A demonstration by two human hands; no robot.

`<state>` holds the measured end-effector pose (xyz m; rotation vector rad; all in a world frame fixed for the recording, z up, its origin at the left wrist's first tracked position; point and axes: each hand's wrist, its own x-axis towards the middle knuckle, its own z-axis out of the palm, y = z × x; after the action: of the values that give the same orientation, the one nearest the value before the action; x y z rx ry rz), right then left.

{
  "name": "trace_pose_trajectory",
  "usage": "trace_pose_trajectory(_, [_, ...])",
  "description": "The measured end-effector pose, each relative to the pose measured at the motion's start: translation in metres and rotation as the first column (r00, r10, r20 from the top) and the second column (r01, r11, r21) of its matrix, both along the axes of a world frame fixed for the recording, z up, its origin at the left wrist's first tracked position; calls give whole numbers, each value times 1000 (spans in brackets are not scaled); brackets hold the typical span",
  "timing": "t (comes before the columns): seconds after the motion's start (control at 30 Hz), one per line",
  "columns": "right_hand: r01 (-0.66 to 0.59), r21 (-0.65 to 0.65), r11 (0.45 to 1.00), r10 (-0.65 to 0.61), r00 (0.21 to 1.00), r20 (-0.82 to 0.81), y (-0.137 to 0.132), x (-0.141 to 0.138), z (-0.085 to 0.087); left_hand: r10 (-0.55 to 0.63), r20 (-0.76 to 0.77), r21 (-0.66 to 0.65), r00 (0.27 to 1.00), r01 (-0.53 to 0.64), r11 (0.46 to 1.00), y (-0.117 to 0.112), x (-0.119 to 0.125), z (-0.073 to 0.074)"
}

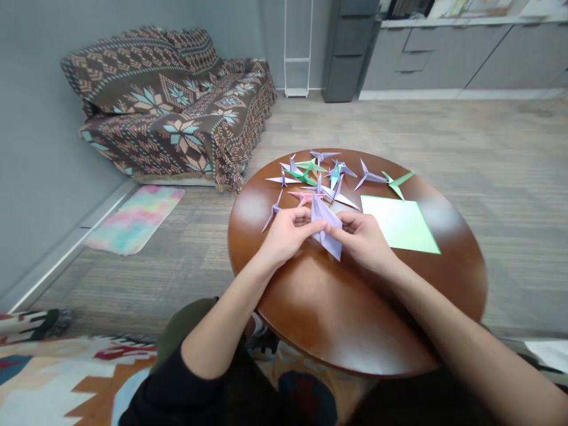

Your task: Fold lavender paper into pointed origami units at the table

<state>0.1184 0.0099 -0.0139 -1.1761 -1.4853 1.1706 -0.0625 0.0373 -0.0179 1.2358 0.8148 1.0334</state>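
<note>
Both my hands meet over a round brown table (355, 319), pinching a partly folded lilac paper piece (325, 225). My left hand (287, 232) grips its left side with closed fingers. My right hand (361, 236) grips its right side, fingers curled round it. Just beyond the hands lie several folded paper cranes (322, 173) in lilac, green, pink and blue. A flat light green paper sheet (399, 225) lies right of my right hand.
A sofa under a patterned brown throw (177, 100) stands at the back left. A pastel mat (135, 218) lies on the floor by the wall. Grey cabinets (444, 53) line the far wall. A patterned rug (66, 378) is under my legs.
</note>
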Motion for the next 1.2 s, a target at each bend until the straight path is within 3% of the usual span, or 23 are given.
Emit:
trace_pose_trajectory(0.23, [-51, -43, 998, 52, 998, 20, -1, 1, 2, 17, -71, 80, 997, -11, 997, -2, 1, -2])
trace_pose_trajectory(0.33, [-76, -49, 996, 78, 996, 39, -1, 2, 1, 84, -62, 117, 995, -76, 990, -1, 1, -1])
trace_pose_trajectory(0.43, [-107, -58, 993, 111, 991, 74, -2, 2, 0, 157, 12, 111, 988, -157, 981, 2, 0, 0])
trace_pose_trajectory(0.57, [-120, -53, 991, 124, 988, 87, -2, 2, -1, 160, 138, 67, 977, -170, 983, 6, -3, 2])
trace_pose_trajectory(0.87, [-107, -34, 994, 109, 991, 82, -3, 0, 4, 181, 171, 54, 968, -193, 980, 7, -3, 1])
trace_pose_trajectory(1.03, [-54, 93, 994, 42, 992, 123, -2, 0, 1, 151, 118, 134, 981, -166, 977, 7, -4, 2])
trace_pose_trajectory(1.2, [43, 238, 970, -47, 999, 11, -2, -1, -6, 90, 89, 131, 992, -101, 986, 9, -3, -3])
